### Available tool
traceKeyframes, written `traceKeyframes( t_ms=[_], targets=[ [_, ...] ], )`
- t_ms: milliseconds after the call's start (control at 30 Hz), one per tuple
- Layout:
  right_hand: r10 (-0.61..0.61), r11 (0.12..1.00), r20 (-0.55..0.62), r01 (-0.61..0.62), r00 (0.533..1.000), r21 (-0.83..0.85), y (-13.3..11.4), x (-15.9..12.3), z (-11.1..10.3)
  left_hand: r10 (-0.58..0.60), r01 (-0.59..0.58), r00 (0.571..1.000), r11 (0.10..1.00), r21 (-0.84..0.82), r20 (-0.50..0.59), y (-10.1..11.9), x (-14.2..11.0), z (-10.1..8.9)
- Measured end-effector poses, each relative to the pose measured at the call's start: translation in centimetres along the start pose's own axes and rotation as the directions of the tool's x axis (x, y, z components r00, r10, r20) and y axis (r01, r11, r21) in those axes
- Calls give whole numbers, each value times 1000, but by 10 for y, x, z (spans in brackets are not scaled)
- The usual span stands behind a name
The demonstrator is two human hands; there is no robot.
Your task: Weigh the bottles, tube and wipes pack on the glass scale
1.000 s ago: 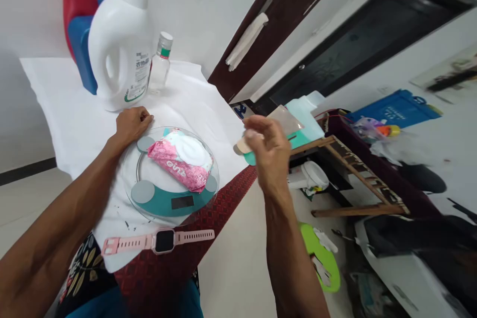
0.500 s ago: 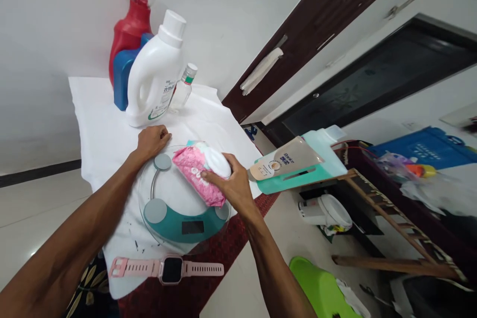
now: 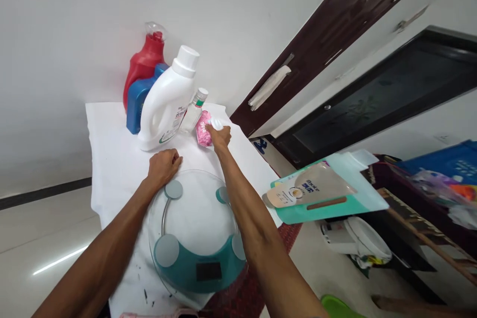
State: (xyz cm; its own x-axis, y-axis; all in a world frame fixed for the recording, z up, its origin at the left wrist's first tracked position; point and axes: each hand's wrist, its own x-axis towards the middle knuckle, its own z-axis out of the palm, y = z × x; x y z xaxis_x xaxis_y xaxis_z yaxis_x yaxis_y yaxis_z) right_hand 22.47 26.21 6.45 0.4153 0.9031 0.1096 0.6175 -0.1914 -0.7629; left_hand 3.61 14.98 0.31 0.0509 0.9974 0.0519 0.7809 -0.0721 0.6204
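My right hand grips a pink pack of wet wipes with a white lid, at the far side of the cloth-covered table, just right of a clear glass bottle with a white cap. My left hand rests on the white cloth as a loose fist, with nothing visible in it. It lies between the white detergent bottle and the round glass bathroom scale. Nothing stands on the scale; its display is dark. My right forearm passes over the scale's right edge.
Behind the white bottle stand a blue container and a red bottle against the wall. At the table's right edge are a Rejoice tube and a green liquid bottle. Part of a pink watch strap shows at the bottom edge.
My right hand has carried the wipes pack from above the scale to the far side, beside the glass bottle. My left hand stays put on the cloth. The view has shifted upward.
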Motion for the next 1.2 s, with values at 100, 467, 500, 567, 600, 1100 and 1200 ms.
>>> traceKeyframes(
  t_ms=[100, 467, 500, 567, 600, 1100, 1200],
  targets=[
    [36, 999, 49, -34, 998, -26, -15, 6, 18, 2, -2, 1000, 1000, 9, 8, 0, 1, 0],
    [-306, 948, -56, 299, 950, -106, 47, -95, -103, 27, -31, 999, 994, 107, 33, 0, 6, -10],
    [-334, 939, -116, 319, 935, -129, 59, -110, -123, 34, -37, 999, 993, 111, 28, 0, 6, -10],
    [-418, 906, -320, 360, 850, -224, 85, -133, -163, 36, -37, 999, 992, 119, 15, -1, 6, -11],
    [-429, 900, -423, 341, 798, -271, 97, -141, -181, 31, -33, 999, 991, 126, 13, -1, 6, -11],
    [-5, 1000, -690, -15, 724, -23, 147, -103, -210, -34, 32, 999, 984, 178, 8, 3, 9, -15],
    [35, 998, -722, -62, 691, -11, 145, -98, -212, -15, 13, 1000, 979, 201, 9, 4, 8, -14]
  ],
)
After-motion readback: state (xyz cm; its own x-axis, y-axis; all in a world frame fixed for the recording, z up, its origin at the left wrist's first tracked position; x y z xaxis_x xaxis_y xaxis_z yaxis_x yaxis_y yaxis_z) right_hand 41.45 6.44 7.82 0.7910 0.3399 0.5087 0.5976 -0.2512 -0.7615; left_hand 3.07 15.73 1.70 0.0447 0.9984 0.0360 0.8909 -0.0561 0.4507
